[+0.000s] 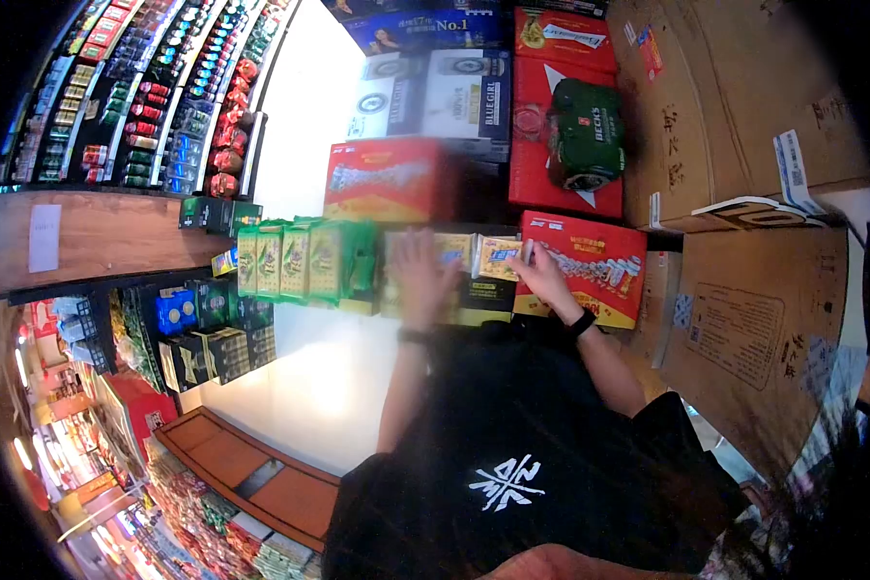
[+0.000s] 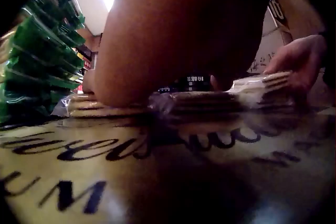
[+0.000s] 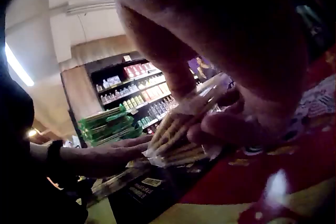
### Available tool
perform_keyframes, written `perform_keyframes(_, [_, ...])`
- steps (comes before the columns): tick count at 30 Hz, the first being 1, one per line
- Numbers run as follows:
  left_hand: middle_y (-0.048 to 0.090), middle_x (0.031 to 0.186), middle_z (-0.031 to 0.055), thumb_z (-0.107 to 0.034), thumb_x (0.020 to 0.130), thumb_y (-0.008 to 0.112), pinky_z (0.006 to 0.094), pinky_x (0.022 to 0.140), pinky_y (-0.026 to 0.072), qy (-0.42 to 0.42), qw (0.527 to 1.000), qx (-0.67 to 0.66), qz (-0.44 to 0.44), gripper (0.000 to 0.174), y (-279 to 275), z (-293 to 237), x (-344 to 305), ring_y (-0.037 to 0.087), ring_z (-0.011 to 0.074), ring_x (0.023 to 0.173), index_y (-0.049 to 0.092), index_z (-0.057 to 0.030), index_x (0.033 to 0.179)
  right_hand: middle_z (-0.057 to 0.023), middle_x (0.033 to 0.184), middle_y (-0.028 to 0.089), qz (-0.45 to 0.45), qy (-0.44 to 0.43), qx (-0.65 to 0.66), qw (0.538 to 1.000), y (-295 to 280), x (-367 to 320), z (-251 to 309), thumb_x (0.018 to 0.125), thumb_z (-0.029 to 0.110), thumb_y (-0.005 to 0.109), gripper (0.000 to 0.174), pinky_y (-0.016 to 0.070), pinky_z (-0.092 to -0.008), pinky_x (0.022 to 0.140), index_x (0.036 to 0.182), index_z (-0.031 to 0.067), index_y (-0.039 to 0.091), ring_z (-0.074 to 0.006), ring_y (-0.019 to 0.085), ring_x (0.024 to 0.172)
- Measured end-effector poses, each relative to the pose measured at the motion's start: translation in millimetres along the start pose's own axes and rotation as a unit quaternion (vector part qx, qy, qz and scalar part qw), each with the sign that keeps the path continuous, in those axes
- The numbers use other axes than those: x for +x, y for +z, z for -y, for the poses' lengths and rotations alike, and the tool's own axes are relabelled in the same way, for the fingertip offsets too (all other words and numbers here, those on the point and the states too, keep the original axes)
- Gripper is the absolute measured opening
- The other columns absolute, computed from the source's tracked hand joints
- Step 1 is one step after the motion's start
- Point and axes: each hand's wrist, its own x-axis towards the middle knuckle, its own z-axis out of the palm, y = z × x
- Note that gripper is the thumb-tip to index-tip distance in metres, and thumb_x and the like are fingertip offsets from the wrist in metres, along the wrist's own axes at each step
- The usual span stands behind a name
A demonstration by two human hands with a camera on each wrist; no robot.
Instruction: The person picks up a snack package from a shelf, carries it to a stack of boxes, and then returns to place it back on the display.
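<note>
My right hand [image 1: 543, 275] pinches the right end of a clear-wrapped pack of biscuits [image 1: 499, 257] with a yellow and blue label. In the right wrist view the layered biscuits [image 3: 181, 129] show through the wrapper, between thumb and fingers. My left hand [image 1: 423, 275], blurred, lies over more flat biscuit packs [image 1: 454, 249], its fingers fairly straight. These packs rest side by side on a dark and gold box [image 1: 485, 307], with lettering on its top in the left wrist view. Left of that hand stands a row of green-wrapped packs [image 1: 300, 259].
Red beer cartons [image 1: 582, 261] flank the box on the right. A green Beck's pack [image 1: 587, 133] sits on red cartons behind, near white Blue Girl cartons [image 1: 435, 97]. Brown cardboard boxes [image 1: 759, 319] stand at the right. Shelves of cans and bottles [image 1: 155, 97] rise at far left.
</note>
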Motion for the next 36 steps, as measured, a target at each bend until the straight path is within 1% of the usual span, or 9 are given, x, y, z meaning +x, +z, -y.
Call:
perform_keyframes(2, [0.027, 0.148, 0.0177, -0.041, 0.08, 0.068, 0.053, 0.109, 0.0178, 0.007, 0.999, -0.037, -0.014, 0.077, -8.5, -6.4, 0.8, 0.02, 0.0406, 0.137, 0.034, -0.0094, 0.141, -0.0097, 0.085, 0.059, 0.035, 0.027, 0.025, 0.999, -0.6, 4.6, -9.4, 0.086, 0.027, 0.066, 0.034, 0.0461, -0.0321, 0.066, 0.1, -0.0005, 0.05, -0.0166, 0.058, 0.075])
perform_keyframes(5, [0.036, 0.142, 0.0182, -0.035, 0.077, 0.072, 0.0511, 0.109, 0.0227, 0.047, 0.994, -0.088, -0.053, 0.075, -24.4, -22.7, -3.5, 0.028, 0.0384, 0.133, 0.038, -0.0057, 0.137, -0.0046, 0.084, 0.059, 0.025, -0.083, 0.068, 0.994, -9.3, 4.0, 0.9, 0.088, 0.023, 0.065, 0.029, 0.0466, -0.0283, 0.064, 0.101, 0.0015, 0.051, -0.0118, 0.056, 0.073])
perform_keyframes(8, [0.043, 0.135, 0.0188, -0.032, 0.074, 0.075, 0.0499, 0.108, 0.0246, 0.049, 0.992, -0.113, -0.023, 0.074, -5.8, -31.2, -15.8, 0.033, 0.0374, 0.13, 0.041, -0.0035, 0.133, -0.0033, 0.089, 0.061, 0.075, 0.106, 0.184, 0.974, -31.4, -1.2, 18.4, 0.089, 0.022, 0.064, 0.027, 0.0479, -0.0248, 0.063, 0.105, 0.0037, 0.052, -0.0099, 0.058, 0.076])
perform_keyframes(11, [0.044, 0.132, 0.0229, -0.033, 0.073, 0.075, 0.05, 0.105, 0.0291, 0.077, 0.99, -0.121, 0.008, 0.072, -7.8, -61.0, -16.3, 0.038, 0.0399, 0.126, 0.044, -0.0039, 0.131, -0.0084, 0.097, 0.062, 0.019, 0.088, 0.216, 0.972, -40.3, 3.4, -31.8, 0.089, 0.031, 0.063, 0.041, 0.0477, -0.032, 0.076, 0.114, 0.0011, 0.05, -0.016, 0.059, 0.088])
perform_keyframes(16, [0.042, 0.134, 0.0214, -0.027, 0.078, 0.07, 0.0494, 0.105, 0.0301, 0.093, 0.993, -0.065, 0.021, 0.058, 1.7, -83.6, -16.1, 0.038, 0.0399, 0.125, 0.047, -0.0042, 0.127, -0.008, 0.094, 0.062, -0.018, 0.127, 0.213, 0.969, -66.1, -14.1, -25.7, 0.087, 0.031, 0.065, 0.042, 0.0478, -0.0328, 0.073, 0.112, 0.0006, 0.051, -0.0167, 0.059, 0.081])
perform_keyframes(20, [0.038, 0.139, 0.0205, -0.024, 0.081, 0.066, 0.0495, 0.106, 0.0288, 0.094, 0.994, -0.025, 0.047, 0.053, 6.7, -82.7, -15.7, 0.036, 0.0398, 0.127, 0.048, -0.0062, 0.128, -0.0101, 0.086, 0.063, -0.046, 0.082, 0.035, 0.995, -59.2, -12.5, -64.9, 0.085, 0.031, 0.066, 0.04, 0.0478, -0.034, 0.067, 0.106, 0.0003, 0.053, -0.0194, 0.061, 0.077])
perform_keyframes(25, [0.037, 0.142, 0.0198, -0.021, 0.081, 0.066, 0.0496, 0.107, 0.0272, 0.074, 0.995, -0.038, 0.051, 0.049, 9.1, -85.1, -17.9, 0.035, 0.0391, 0.129, 0.052, -0.0092, 0.126, -0.0104, 0.071, 0.06, -0.154, 0.005, -0.127, 0.98, -55.5, -20.8, -34.0, 0.08, 0.027, 0.071, 0.034, 0.0478, -0.0352, 0.06, 0.097, 0.0019, 0.055, -0.0227, 0.061, 0.066])
perform_keyframes(32, [0.04, 0.14, 0.0188, -0.015, 0.075, 0.072, 0.0485, 0.108, 0.0271, 0.061, 0.996, -0.061, 0.025, 0.05, 8.4, -85.6, -18.7, 0.037, 0.038, 0.128, 0.055, -0.0108, 0.122, -0.0252, 0.096, 0.056, -0.175, -0.06, -0.186, 0.965, -57.4, -29.1, -16.7, 0.085, 0.031, 0.065, 0.047, 0.0464, -0.0451, 0.07, 0.113, -0.0035, 0.047, -0.0394, 0.057, 0.091])
perform_keyframes(36, [0.042, 0.138, 0.0186, -0.014, 0.073, 0.073, 0.048, 0.108, 0.0274, 0.054, 0.996, -0.076, 0.005, 0.05, 4.3, -87.8, -23.5, 0.037, 0.0379, 0.128, 0.056, -0.0102, 0.12, -0.0243, 0.104, 0.05, -0.224, -0.079, -0.221, 0.946, -52.0, -38.8, -13.5, 0.085, 0.031, 0.065, 0.052, 0.0459, -0.0445, 0.073, 0.118, -0.0044, 0.045, -0.0392, 0.055, 0.089])
